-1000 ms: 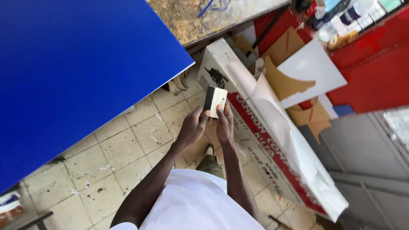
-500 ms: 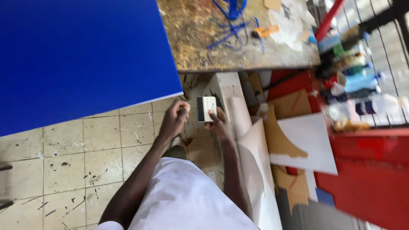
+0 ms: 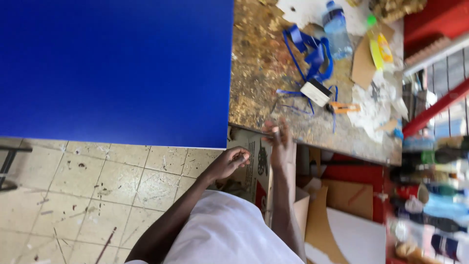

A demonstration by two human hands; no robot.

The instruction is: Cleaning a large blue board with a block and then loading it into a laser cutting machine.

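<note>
Here, right hand (image 3: pixel 279 139) open, fingers spread at worktable (image 3: pixel 264 88) edge; left hand (image 3: pixel 229 164) curled shut, beside blue board (image 3: pixel 115 71).

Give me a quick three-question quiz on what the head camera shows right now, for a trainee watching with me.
1. True or false: the left hand is curled closed below the edge of the blue board.
2. What lies among the blue strips on the worktable: A) a white block with a dark edge, B) a hammer, C) a mug?
3. Which hand is raised over the worktable's near edge?

Key: 1 true. 2 A, the white block. 3 the right hand.
</note>
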